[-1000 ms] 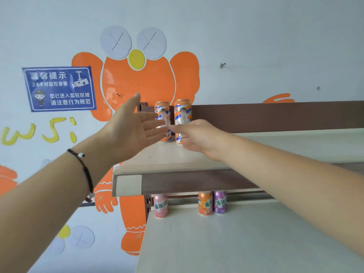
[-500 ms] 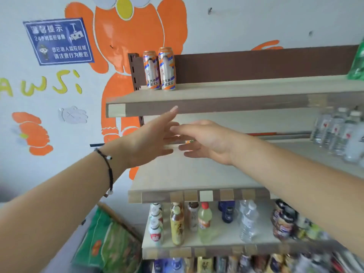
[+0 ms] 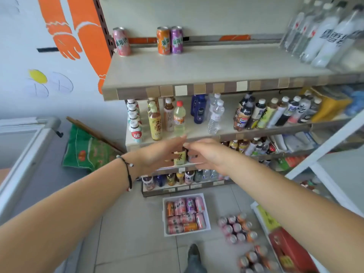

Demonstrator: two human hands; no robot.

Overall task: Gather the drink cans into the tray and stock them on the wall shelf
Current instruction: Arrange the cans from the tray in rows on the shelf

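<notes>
Right now both hands hang empty between trips. The left hand [image 3: 157,152] is spread flat with straight fingers; the right hand [image 3: 204,154] is loosely relaxed, its fingertips nearly meeting the left's, and neither grips anything.

Going left to right: up above the hands, on the wall shelf [image 3: 197,64], three cans stand at the back, a pink can [image 3: 121,41] apart on the left, then an orange can [image 3: 163,40] touching a purple can [image 3: 176,40]. Well below the hands, on the floor, the white tray [image 3: 186,214] holds about ten cans lying down. Right of it sit loose cans [image 3: 236,227], roughly ten, with more blurred nearer the bottom edge.

I'd judge stocking is under way, barely started. Next move looks like bending down to the tray for more cans.
</notes>
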